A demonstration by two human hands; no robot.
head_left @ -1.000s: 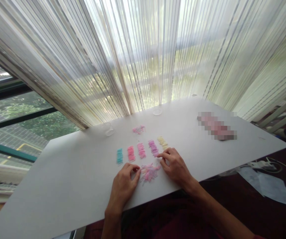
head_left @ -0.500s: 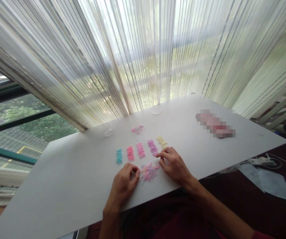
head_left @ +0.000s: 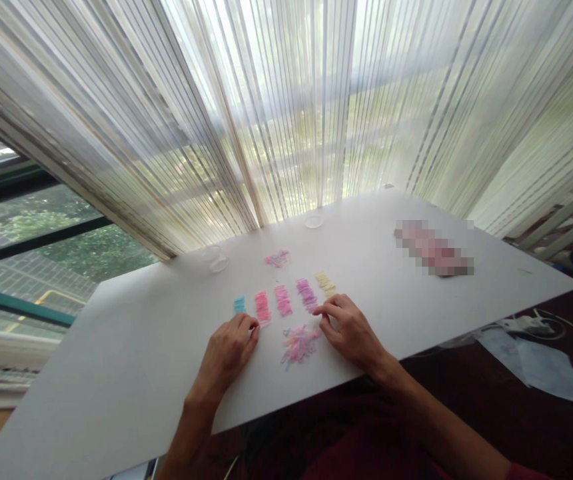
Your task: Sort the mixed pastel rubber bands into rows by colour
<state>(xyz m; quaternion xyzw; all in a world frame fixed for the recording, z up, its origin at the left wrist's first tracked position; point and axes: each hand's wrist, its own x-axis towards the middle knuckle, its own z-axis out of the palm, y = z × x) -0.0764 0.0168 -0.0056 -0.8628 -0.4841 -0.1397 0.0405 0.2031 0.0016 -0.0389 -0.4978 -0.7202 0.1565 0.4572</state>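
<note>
Small thin coloured pieces, too small to identify, lie in short rows on the white table [head_left: 136, 347]. The rows are teal [head_left: 239, 305], coral [head_left: 262, 308], pink [head_left: 283, 301], purple [head_left: 306, 295] and pale yellow [head_left: 325, 283]. Closer to me is a loose mixed pile [head_left: 299, 343]. My left hand [head_left: 229, 343] has its thumb and forefinger pinched together beside the near end of the coral row, partly covering the teal row. What it pinches is hidden. My right hand [head_left: 349, 327] sits between the pile and the purple and yellow rows, fingers bent, thumb and forefinger slightly apart.
A smaller mixed heap [head_left: 277, 259] lies behind the rows. Two clear round items, one at the back left [head_left: 215, 259] and one at the back middle [head_left: 313, 221], stand near the curtain [head_left: 286, 120]. A blurred pinkish object [head_left: 434, 248] is on the right.
My left hand has moved left and slightly away from me, from the pile's edge to the teal and coral rows. My right hand has hardly moved.
</note>
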